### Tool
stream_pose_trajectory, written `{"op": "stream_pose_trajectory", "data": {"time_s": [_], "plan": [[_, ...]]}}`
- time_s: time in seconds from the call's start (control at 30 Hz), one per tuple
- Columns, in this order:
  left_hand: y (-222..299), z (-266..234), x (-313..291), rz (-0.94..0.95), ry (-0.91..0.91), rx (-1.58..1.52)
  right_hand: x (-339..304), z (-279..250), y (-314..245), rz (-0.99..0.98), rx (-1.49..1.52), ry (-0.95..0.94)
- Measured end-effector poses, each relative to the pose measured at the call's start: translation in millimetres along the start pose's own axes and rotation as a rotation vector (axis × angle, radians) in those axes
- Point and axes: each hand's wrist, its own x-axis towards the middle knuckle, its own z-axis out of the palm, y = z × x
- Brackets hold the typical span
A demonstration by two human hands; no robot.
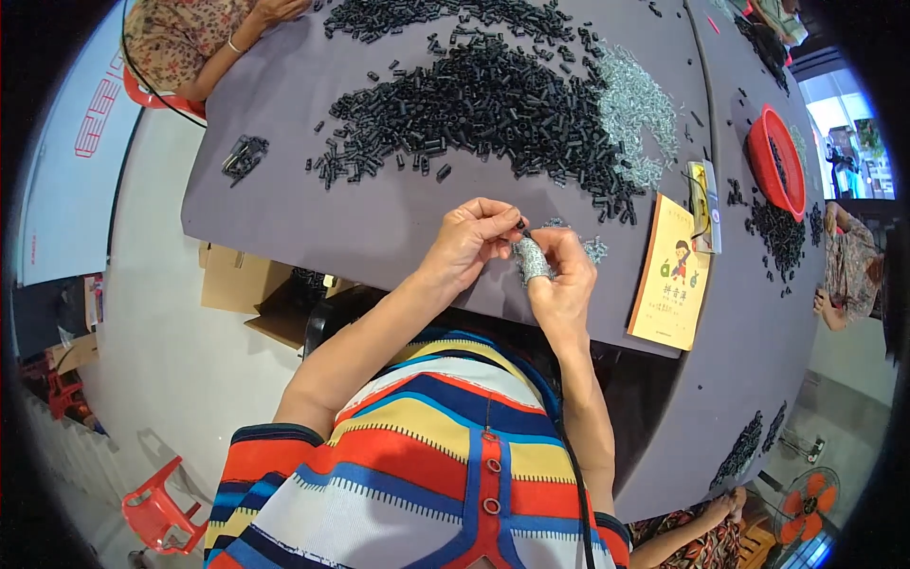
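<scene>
My left hand (471, 242) pinches a small black tube piece (522, 228) at its fingertips. My right hand (562, 275) meets it over the table's near edge, and its thumb wears a grey wrapped cover (533, 261). A few small silver parts (594, 249) lie just past my right hand. A large heap of black tube pieces (493, 104) spreads across the grey table (379, 218) beyond my hands, with a pile of silver parts (635, 109) at its right side.
A yellow booklet (671, 275) lies at the right of my hands, a red basket (779, 161) with black pieces beyond it. Other people sit at the far left (204, 38) and at the right (848, 270). Cardboard boxes (242, 284) and a red stool (156, 512) stand on the floor.
</scene>
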Motion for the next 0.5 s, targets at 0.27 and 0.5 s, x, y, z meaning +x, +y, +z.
{"op": "stream_pose_trajectory", "data": {"time_s": [0.27, 0.5], "plan": [[-6, 6, -2, 0.063, 0.022, 0.023, 0, 10, 12, -0.026, 0.023, 0.054], [-10, 3, -5, 0.129, -0.028, 0.038, -3, 11, 13, 0.016, 0.099, 0.089]]}}
